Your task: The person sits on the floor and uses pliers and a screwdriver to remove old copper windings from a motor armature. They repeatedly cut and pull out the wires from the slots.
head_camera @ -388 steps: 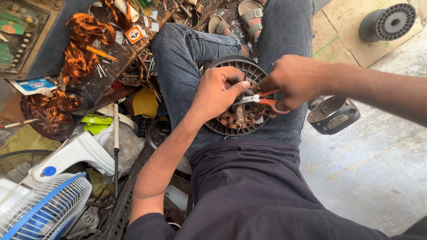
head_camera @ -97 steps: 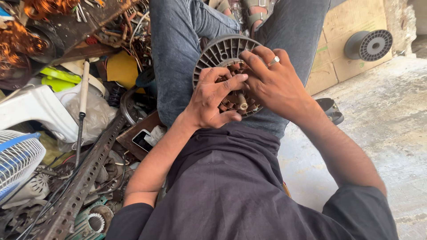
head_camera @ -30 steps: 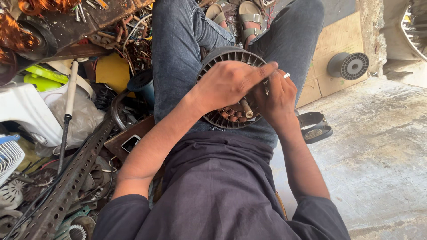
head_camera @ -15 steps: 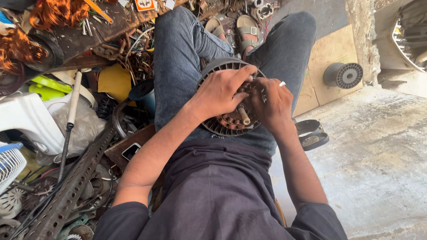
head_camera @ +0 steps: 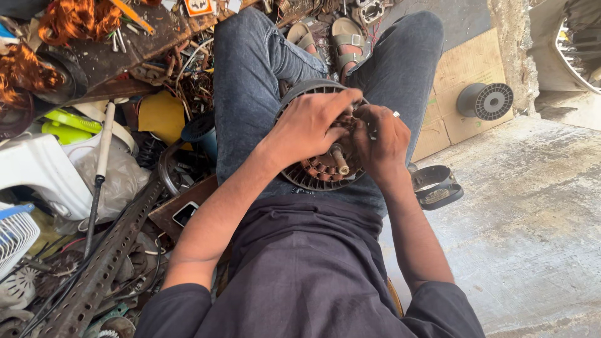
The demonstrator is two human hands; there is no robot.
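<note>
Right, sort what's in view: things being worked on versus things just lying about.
In hand:
- round finned motor in the lap
- its copper windings and steel shaft
- left hand and right hand, both on the motor

Lying about:
- empty wire spool
- metal ring
- perforated angle iron
- white fan
- loose copper wire
- sandals

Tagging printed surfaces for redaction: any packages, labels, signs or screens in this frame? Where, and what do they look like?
Label card: top edge, on the dark board; small, white with orange border.
Phone: on a brown board beside the left forearm; dark, glossy screen, unlit.
Cardboard sheet: flat past the right knee; tan, faint print.
</note>
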